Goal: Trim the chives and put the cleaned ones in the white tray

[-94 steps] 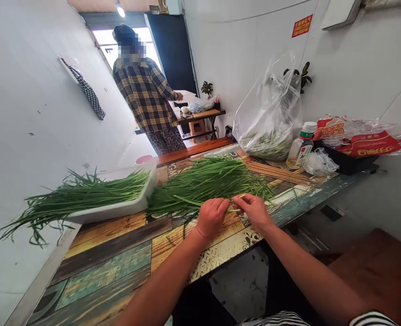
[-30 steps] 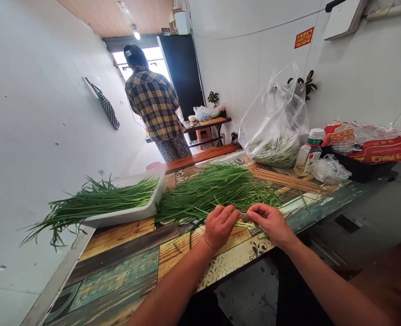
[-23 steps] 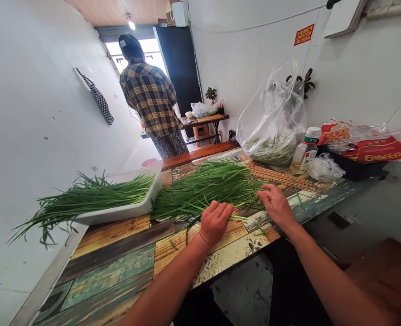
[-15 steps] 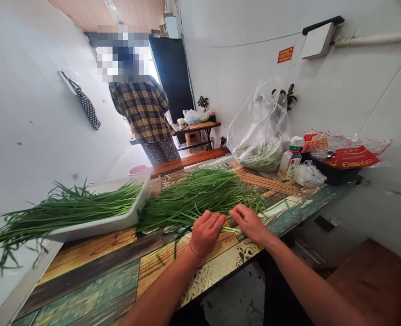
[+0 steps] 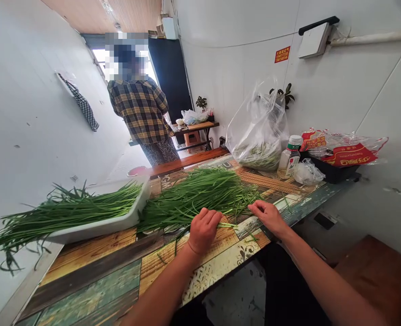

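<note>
My left hand (image 5: 203,228) is closed around a few garlic chives (image 5: 228,225), whose pale stem ends stick out to the right of the fist. Apart from it, my right hand (image 5: 267,216) hovers over the table's near edge with curled fingers pressed together; whether anything small is in them is hidden. Just beyond both hands lies a large heap of garlic chives (image 5: 193,194), leaves to the left and stem ends to the right. A white tray (image 5: 132,217) on the left carries more chives, their leaves hanging over its end.
Thin wooden skewers (image 5: 271,182) lie behind the heap. Farther back stand a clear plastic bag (image 5: 258,131) of greens, a bottle (image 5: 289,158), a crumpled bag (image 5: 308,172) and a black container (image 5: 339,173) with red packaging. A person in a plaid shirt (image 5: 141,111) stands beyond the table.
My right hand has moved right, away from my left hand and the stem ends. A small green scrap now shows on the table below it. My left hand keeps its grip.
</note>
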`<action>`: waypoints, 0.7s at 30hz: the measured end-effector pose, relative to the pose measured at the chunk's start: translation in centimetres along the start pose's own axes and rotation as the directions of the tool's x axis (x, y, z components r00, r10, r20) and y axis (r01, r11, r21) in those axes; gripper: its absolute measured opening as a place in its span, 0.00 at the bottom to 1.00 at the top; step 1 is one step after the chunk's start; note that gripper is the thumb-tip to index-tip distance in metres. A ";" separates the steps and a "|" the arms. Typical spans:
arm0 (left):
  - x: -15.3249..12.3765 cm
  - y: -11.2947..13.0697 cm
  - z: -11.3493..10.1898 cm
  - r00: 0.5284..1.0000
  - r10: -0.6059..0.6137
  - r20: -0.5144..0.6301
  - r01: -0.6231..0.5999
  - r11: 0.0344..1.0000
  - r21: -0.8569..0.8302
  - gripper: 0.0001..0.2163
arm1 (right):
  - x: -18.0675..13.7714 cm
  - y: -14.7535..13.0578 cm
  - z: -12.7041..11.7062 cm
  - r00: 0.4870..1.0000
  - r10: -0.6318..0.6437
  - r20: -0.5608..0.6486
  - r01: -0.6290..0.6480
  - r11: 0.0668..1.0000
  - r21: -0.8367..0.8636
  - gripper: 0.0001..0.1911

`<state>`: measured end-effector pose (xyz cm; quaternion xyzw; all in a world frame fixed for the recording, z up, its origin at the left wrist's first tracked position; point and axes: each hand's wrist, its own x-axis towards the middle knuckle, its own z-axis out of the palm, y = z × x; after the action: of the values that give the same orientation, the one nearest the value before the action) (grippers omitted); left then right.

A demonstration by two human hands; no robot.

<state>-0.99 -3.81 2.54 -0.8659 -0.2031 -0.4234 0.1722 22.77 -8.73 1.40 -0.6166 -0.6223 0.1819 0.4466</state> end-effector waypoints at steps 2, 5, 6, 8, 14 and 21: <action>-0.1 0.1 0.0 1.000 0.022 0.006 -0.023 1.000 0.012 0.07 | 1.2 -0.1 -0.5 0.998 -0.051 -0.029 0.048 0.995 -0.088 0.12; 0.4 0.4 -0.4 0.999 0.034 -0.031 -0.033 0.999 0.023 0.11 | 3.9 0.0 -0.3 0.992 -0.107 -0.069 0.085 0.961 -0.264 0.12; 0.8 0.4 -0.8 0.998 0.027 -0.058 -0.026 0.999 0.021 0.11 | 4.9 0.1 -0.1 0.992 -0.112 -0.066 0.084 0.940 -0.330 0.12; 2.0 0.2 -2.0 0.991 0.010 -0.135 -0.008 1.000 0.016 0.11 | 6.7 0.3 0.6 0.995 -0.097 -0.031 0.072 0.882 -0.465 0.12; 6.9 -1.4 -9.1 0.810 -0.038 -0.585 0.194 0.959 0.206 0.08 | 9.1 0.6 1.9 0.994 -0.106 0.038 0.108 0.795 -0.596 0.08; 6.3 -6.5 -18.0 0.437 -0.110 -0.893 0.510 0.848 0.145 0.14 | 9.1 1.1 1.7 0.989 -0.135 0.062 0.146 0.814 -0.562 0.05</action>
<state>-12.60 -5.38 18.91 -0.4299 -0.3304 -0.7695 0.3375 23.62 0.48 2.63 -0.6718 -0.6962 -0.0381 0.2502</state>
